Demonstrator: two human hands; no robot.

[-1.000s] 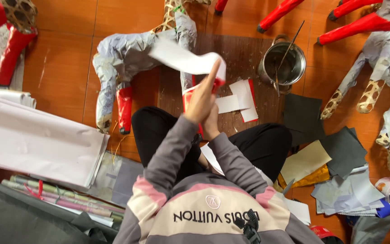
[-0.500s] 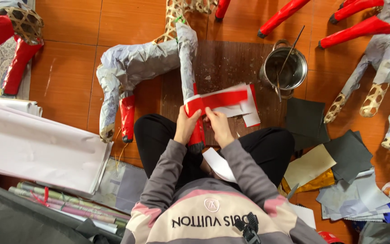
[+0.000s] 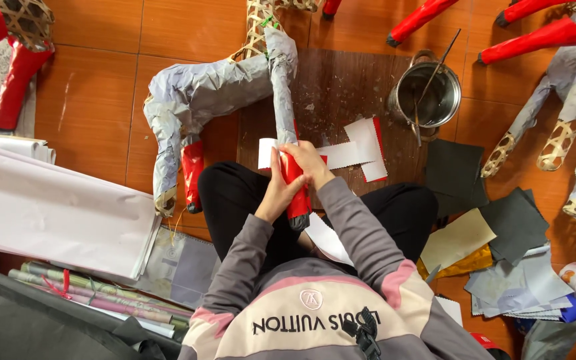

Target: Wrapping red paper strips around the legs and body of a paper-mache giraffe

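Red paper (image 3: 296,190) is being pressed around the lower leg of the grey paper-covered animal frame (image 3: 221,87), just in front of the person's lap. Left hand (image 3: 276,193) and right hand (image 3: 309,165) both clasp that leg, fingers curled shut on the wrap — smoothing step, by the look. Glue pot (image 3: 428,97) stands beyond, right of the leg.

**A craft workshop on a tiled floor**

Paper-covered bamboo animal frames (image 3: 215,93) lie across the orange floor tiles (image 3: 95,87), with red-wrapped legs (image 3: 421,17), stacked white paper sheets (image 3: 48,213), loose coloured scraps (image 3: 501,267), and a metal glue pot (image 3: 428,93) on a dark board (image 3: 341,87).
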